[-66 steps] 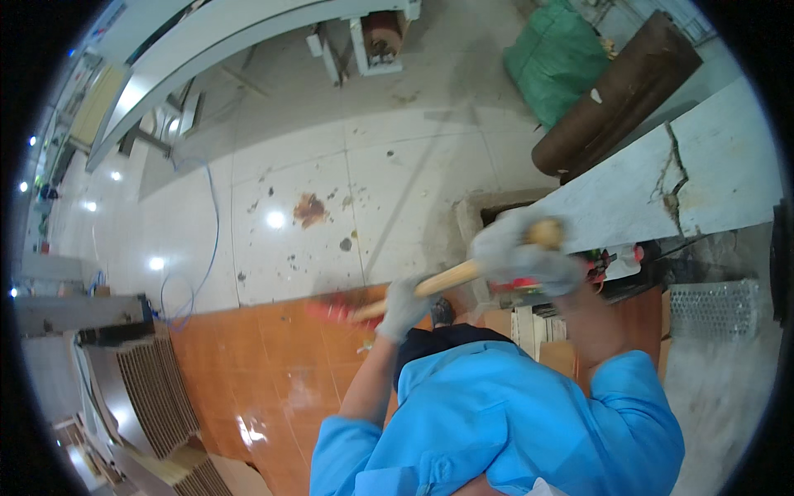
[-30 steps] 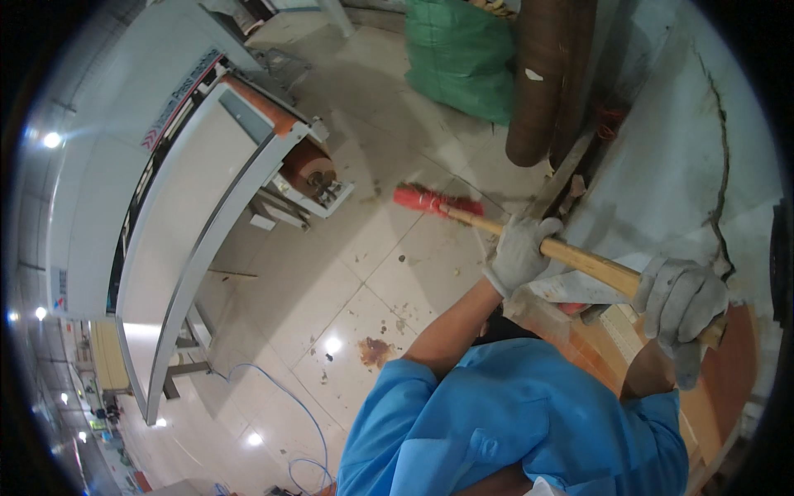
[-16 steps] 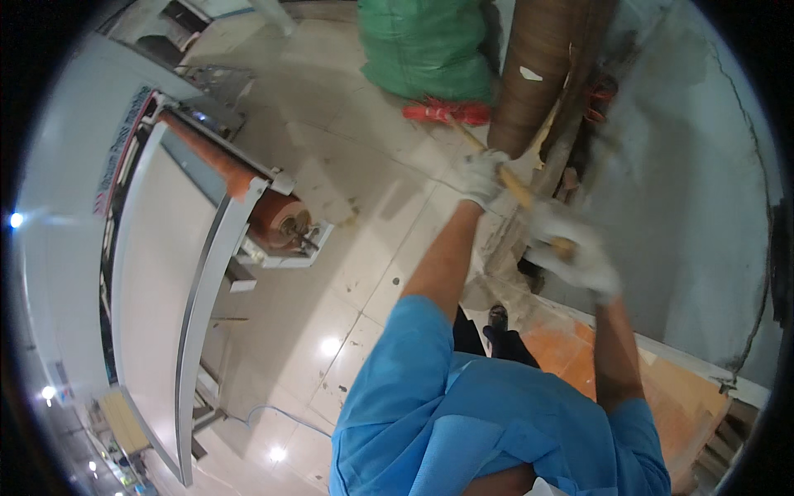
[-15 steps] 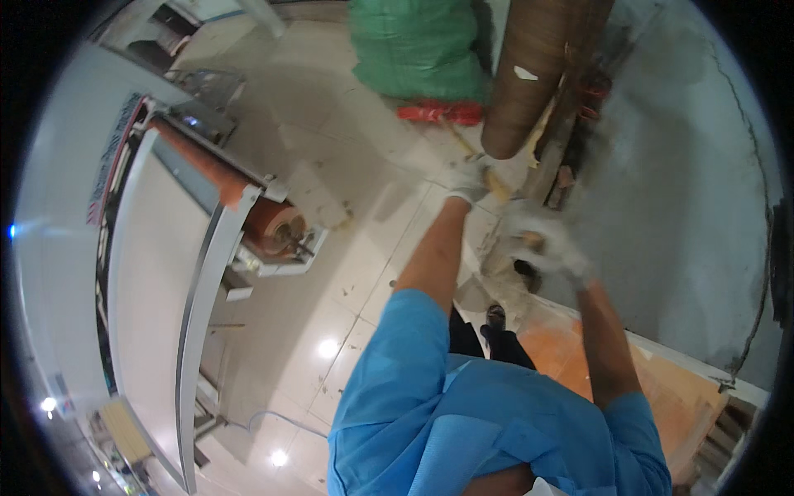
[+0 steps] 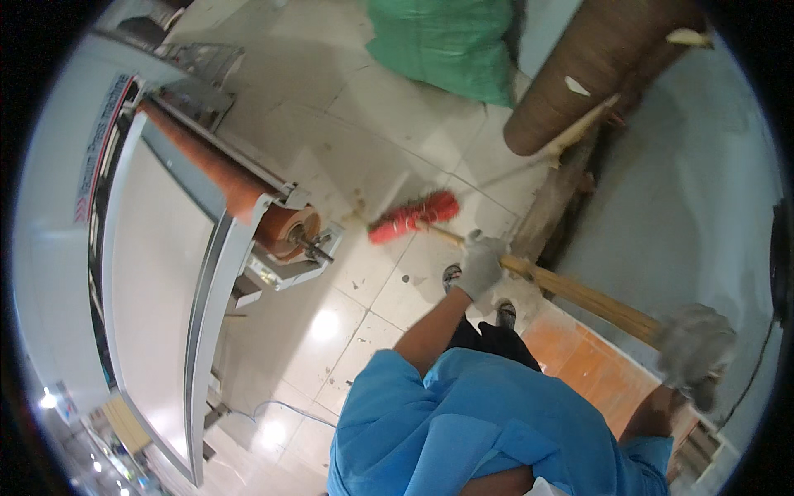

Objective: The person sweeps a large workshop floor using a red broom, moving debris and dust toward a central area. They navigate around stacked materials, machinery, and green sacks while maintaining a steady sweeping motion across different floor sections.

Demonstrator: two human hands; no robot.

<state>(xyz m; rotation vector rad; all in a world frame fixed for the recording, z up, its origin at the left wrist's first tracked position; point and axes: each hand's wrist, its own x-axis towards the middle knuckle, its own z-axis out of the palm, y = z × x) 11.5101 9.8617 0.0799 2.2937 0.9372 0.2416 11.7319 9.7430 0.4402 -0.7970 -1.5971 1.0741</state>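
Note:
A broom with a red head [image 5: 413, 217] and a wooden handle [image 5: 591, 301] slants across in front of me, its bristles down on the tiled floor. My left hand [image 5: 481, 263], in a whitish work glove, is closed around the handle not far from the broom head. Farther up, at the handle's top end on the right, my gloved right hand [image 5: 695, 345] is wrapped round it, somewhat blurred. Small dark bits of debris lie on the tiles near the broom head.
A machine with a white panel [image 5: 161, 273] and a reddish-brown roller [image 5: 285, 227] stands left. Ahead are a green sack [image 5: 442, 50] and a large brown roll [image 5: 595, 78]. A grey wall [image 5: 686, 198] runs along the right, with orange-brown boards [image 5: 571, 347] beside my feet.
The broom head has swept nearer and to the left, away from the green sack. My right hand has moved right, and the left hand has come nearer to me, still gripping.

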